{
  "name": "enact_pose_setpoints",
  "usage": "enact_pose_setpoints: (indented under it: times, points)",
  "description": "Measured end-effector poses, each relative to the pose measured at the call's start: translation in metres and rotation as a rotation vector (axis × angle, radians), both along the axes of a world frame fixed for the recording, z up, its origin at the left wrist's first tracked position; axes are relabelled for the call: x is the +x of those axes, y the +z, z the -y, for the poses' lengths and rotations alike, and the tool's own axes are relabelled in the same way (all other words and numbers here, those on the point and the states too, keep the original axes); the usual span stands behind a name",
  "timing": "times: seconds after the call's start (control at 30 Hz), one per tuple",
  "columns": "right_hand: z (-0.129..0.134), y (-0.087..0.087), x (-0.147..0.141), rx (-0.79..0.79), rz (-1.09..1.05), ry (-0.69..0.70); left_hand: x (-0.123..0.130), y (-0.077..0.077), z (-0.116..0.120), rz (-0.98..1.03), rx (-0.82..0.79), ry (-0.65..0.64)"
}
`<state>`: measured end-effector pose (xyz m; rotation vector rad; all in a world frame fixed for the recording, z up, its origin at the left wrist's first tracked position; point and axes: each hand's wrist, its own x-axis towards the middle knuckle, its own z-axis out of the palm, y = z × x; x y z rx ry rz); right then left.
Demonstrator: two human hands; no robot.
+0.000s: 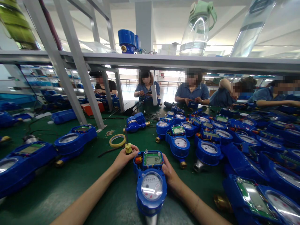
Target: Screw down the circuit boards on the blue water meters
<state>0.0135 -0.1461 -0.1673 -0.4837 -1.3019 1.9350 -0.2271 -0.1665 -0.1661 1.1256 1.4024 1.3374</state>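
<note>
A blue water meter (151, 184) with a round dial and an open top compartment lies in front of me. Inside that compartment sit a green circuit board and a small display (152, 160) reading about 0.3, with a red and yellow part at its left. My right hand (172, 176) grips the meter's right side, thumb by the compartment edge. In my left hand (125, 157), beside the meter's upper left corner, is a screwdriver (128, 149) with a yellow handle, its dark shaft pointing up. The fingertips of both hands are partly hidden.
Many blue meters (208, 150) crowd the right of the green table (112, 197); others (67, 140) lie left. A yellow tape roll (117, 141), small loose screws (109, 133) and another meter (136, 122) are ahead. Metal posts (77, 62) carry a shelf (187, 61). Several people work opposite.
</note>
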Motion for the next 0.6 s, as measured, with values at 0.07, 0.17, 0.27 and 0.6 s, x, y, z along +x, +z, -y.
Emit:
enact_pose_setpoints:
  times: [0.07,0.17,0.27,0.6]
  points:
    - [-0.0002,0.0002,-0.0003,0.000,0.000,0.002,0.0000,0.0003,0.0000,-0.002,0.001,-0.002]
    - [0.0001,0.0002,-0.0009,0.006,-0.008,0.007,0.0003,0.0010,0.0002,-0.002,0.002,-0.006]
    - [0.0001,-0.0005,-0.0010,0.013,-0.014,0.010,0.0008,0.0019,0.0006,-0.002,-0.001,-0.012]
    - [-0.0047,-0.0048,0.0001,0.022,-0.012,0.032,0.0002,0.0013,-0.0004,-0.007,-0.001,-0.024]
